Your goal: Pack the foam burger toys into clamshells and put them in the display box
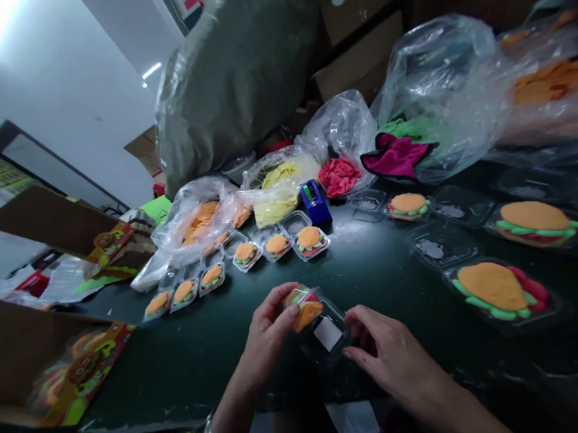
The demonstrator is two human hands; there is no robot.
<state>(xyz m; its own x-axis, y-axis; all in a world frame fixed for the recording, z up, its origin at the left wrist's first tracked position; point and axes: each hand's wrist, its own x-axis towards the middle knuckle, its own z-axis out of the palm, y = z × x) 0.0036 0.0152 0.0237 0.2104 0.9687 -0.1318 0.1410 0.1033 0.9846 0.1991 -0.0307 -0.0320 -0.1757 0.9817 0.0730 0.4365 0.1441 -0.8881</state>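
Note:
A toy burger (308,315) with an orange bun sits tilted in a small clear plastic clamshell box (323,356) at the table's near middle. My left hand (271,326) pinches the burger side of the box between thumb and fingers. My right hand (390,344) has its thumb and fingers closed on the right edge of the box, beside a white label (328,334). Just beyond my hands stand open clamshells with burgers, the closest being a boxed burger (310,239). A bigger boxed burger (495,289) lies to the right of my right hand.
A blue tape dispenser (316,203) stands behind the small boxes. Plastic bags with orange pieces (204,219), yellow pieces (276,207) and red pieces (339,176) line the back, near a magenta cloth (398,156). A cardboard display box (77,370) with burgers borders the left.

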